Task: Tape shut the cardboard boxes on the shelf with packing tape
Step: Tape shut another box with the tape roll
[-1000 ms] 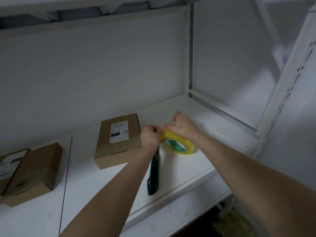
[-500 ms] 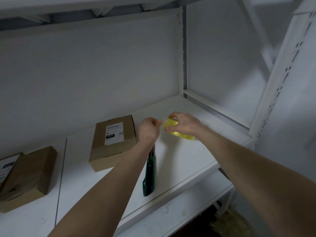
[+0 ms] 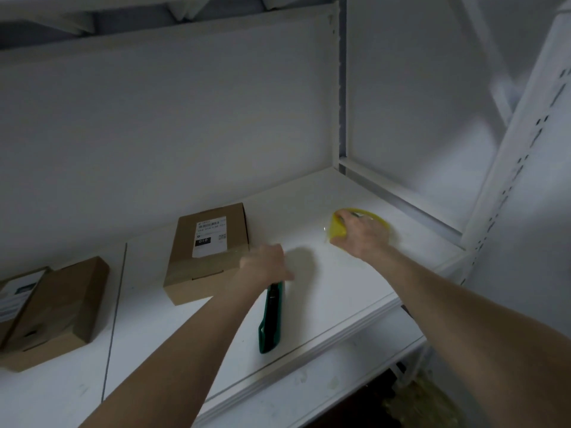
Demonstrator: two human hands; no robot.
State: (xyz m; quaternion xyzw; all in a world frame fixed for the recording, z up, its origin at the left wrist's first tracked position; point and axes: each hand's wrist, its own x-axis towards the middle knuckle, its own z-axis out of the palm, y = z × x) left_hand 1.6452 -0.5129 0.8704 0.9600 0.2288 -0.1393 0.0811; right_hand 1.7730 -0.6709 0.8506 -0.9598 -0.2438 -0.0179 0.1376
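A labelled cardboard box (image 3: 205, 274) lies flat on the white shelf (image 3: 340, 291). Just right of the box's front corner is my left hand (image 3: 262, 264), blurred, with its fingers curled as if pinching the tape's free end. My right hand (image 3: 364, 239) grips the yellow packing tape roll (image 3: 337, 230) farther right, low over the shelf. A faint clear strip with a glint seems to run between the two hands. A green utility knife (image 3: 272, 316) lies on the shelf below my left hand.
Two more cardboard boxes (image 3: 61, 301) lie overlapping at the far left, one with a label (image 3: 15, 293). The back wall is close behind. A perforated white upright (image 3: 506, 193) stands at the right. A lower shelf (image 3: 309, 390) juts out beneath.
My hands were together on the roll; they have drawn apart. The left hand moved left and down toward the box, and the right hand carried the roll to the right.
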